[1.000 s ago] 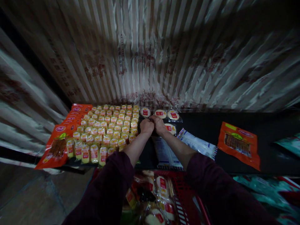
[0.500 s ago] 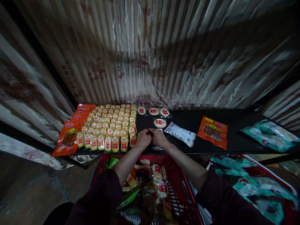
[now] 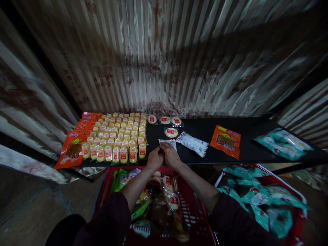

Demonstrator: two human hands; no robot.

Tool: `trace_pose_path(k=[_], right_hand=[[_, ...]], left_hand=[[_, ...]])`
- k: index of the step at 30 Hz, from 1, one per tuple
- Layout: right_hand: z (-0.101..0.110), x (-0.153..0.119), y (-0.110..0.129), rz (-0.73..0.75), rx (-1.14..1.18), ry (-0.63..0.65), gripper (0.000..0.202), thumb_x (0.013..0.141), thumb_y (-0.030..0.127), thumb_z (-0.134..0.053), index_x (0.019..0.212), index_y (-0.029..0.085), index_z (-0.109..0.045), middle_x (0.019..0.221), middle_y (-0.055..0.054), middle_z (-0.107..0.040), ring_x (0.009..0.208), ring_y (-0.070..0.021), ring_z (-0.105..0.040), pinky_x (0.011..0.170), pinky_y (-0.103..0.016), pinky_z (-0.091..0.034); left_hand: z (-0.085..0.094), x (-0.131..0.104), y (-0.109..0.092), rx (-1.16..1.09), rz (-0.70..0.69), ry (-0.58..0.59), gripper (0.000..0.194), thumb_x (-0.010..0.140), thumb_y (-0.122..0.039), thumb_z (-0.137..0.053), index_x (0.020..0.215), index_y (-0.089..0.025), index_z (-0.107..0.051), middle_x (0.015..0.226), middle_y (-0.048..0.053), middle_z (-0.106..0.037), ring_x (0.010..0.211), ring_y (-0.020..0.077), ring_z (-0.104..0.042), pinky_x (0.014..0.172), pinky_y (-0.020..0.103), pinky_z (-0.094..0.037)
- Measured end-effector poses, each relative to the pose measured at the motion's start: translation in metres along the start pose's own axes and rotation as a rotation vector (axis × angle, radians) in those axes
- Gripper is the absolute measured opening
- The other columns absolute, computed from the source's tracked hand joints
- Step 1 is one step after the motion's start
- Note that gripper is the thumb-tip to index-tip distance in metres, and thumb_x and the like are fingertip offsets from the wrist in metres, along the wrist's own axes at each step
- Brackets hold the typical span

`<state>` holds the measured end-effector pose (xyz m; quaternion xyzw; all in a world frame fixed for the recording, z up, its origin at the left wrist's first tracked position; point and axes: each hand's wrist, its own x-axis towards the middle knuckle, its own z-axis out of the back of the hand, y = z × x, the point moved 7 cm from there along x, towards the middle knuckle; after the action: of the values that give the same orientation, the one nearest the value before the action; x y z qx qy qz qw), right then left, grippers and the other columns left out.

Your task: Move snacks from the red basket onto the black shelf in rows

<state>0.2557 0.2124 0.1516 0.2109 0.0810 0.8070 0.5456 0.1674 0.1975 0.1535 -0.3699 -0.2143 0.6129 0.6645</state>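
Note:
My left hand [image 3: 155, 158] and my right hand [image 3: 169, 154] meet at the front edge of the black shelf [image 3: 189, 159], fingers curled and closed. A white packet [image 3: 173, 143] with a striped edge shows just behind the fingers of my right hand, which grip it. What the left fingers pinch is hidden. Close behind lies a round wrapped cake [image 3: 171, 132] with a red label. To the right rests another white packet [image 3: 193, 144] with striped ends. Rows of small yellow wrapped cakes [image 3: 123, 155] stand left of my hands.
Orange snack bags [image 3: 73, 148] overlap at the shelf's left end. Another orange bag [image 3: 226, 140] and a teal bag [image 3: 284, 143] lie to the right. Below are a red basket [image 3: 188, 208] of mixed snacks and a red basket of teal bags [image 3: 258, 191]. A striped curtain [image 3: 153, 68] hangs behind.
The view has shifted slightly. My hands have moved a little toward me, baring more of the white packet's top edge behind them. A striped piece formerly visible below my right hand no longer shows.

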Motion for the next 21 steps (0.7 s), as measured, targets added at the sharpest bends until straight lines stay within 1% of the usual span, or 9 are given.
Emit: trace_pose_path(k=[4, 7, 9, 12, 15, 18, 21], right_hand=[[-0.001, -0.01, -0.001, 0.031, 0.046, -0.061, 0.032, 0.078, 0.011, -0.05, 0.104, 0.011, -0.068, 0.116, -0.016, -0.064, 0.113, -0.025, -0.055, 0.102, -0.041, -0.042], [0.003, -0.016, -0.002, 0.022, 0.072, -0.084, 0.032, 0.081, 0.012, -0.045, 0.103, 0.013, -0.069, 0.111, -0.015, -0.066, 0.11, -0.0239, -0.057, 0.101, -0.042, -0.043], [0.006, -0.025, -0.002, -0.003, 0.082, -0.108, 0.033, 0.08, 0.011, -0.045, 0.103, 0.015, -0.069, 0.112, -0.013, -0.066, 0.111, -0.0237, -0.056, 0.1, -0.042, -0.044], [0.007, -0.045, 0.002, -0.044, 0.101, -0.162, 0.034, 0.08, 0.011, -0.044, 0.102, 0.015, -0.069, 0.117, -0.013, -0.064, 0.114, -0.0247, -0.054, 0.102, -0.044, -0.043], [0.004, -0.07, 0.009, -0.084, 0.145, -0.204, 0.034, 0.08, 0.012, -0.043, 0.101, 0.015, -0.07, 0.117, -0.013, -0.064, 0.115, -0.0253, -0.053, 0.102, -0.046, -0.043], [-0.003, -0.093, 0.014, -0.111, 0.177, -0.229, 0.035, 0.08, 0.011, -0.041, 0.102, 0.014, -0.07, 0.119, -0.014, -0.063, 0.117, -0.0255, -0.052, 0.104, -0.046, -0.042], [-0.007, -0.108, 0.015, -0.115, 0.167, -0.244, 0.034, 0.08, 0.013, -0.043, 0.103, 0.015, -0.069, 0.121, -0.013, -0.062, 0.118, -0.0258, -0.051, 0.104, -0.047, -0.042]], left_hand=[[-0.007, -0.011, 0.008, -0.074, -0.007, 0.001, 0.044, 0.079, -0.007, -0.043, 0.12, -0.011, -0.058, 0.119, 0.013, -0.064, 0.109, 0.0212, -0.06, 0.098, 0.03, -0.041], [-0.015, -0.017, 0.012, -0.182, -0.018, -0.002, 0.047, 0.077, -0.006, -0.044, 0.122, -0.012, -0.056, 0.119, 0.011, -0.064, 0.108, 0.0188, -0.06, 0.099, 0.029, -0.041], [-0.021, -0.024, 0.012, -0.238, -0.037, 0.005, 0.049, 0.075, -0.005, -0.044, 0.122, -0.014, -0.056, 0.119, 0.009, -0.064, 0.107, 0.0176, -0.06, 0.1, 0.029, -0.041], [-0.028, -0.039, 0.014, -0.297, -0.058, 0.009, 0.05, 0.073, -0.004, -0.046, 0.121, -0.016, -0.056, 0.122, 0.008, -0.063, 0.11, 0.018, -0.058, 0.102, 0.031, -0.039], [-0.036, -0.057, 0.02, -0.345, -0.054, 0.022, 0.05, 0.071, -0.002, -0.047, 0.119, -0.015, -0.057, 0.122, 0.009, -0.063, 0.113, 0.0193, -0.057, 0.103, 0.032, -0.039], [-0.049, -0.073, 0.027, -0.41, -0.054, 0.042, 0.05, 0.071, -0.001, -0.045, 0.116, -0.015, -0.059, 0.118, 0.008, -0.065, 0.11, 0.0187, -0.059, 0.1, 0.032, -0.041], [-0.063, -0.085, 0.035, -0.519, -0.036, 0.03, 0.05, 0.07, 0.0, -0.046, 0.114, -0.018, -0.06, 0.116, 0.006, -0.066, 0.108, 0.0173, -0.059, 0.099, 0.032, -0.042]])
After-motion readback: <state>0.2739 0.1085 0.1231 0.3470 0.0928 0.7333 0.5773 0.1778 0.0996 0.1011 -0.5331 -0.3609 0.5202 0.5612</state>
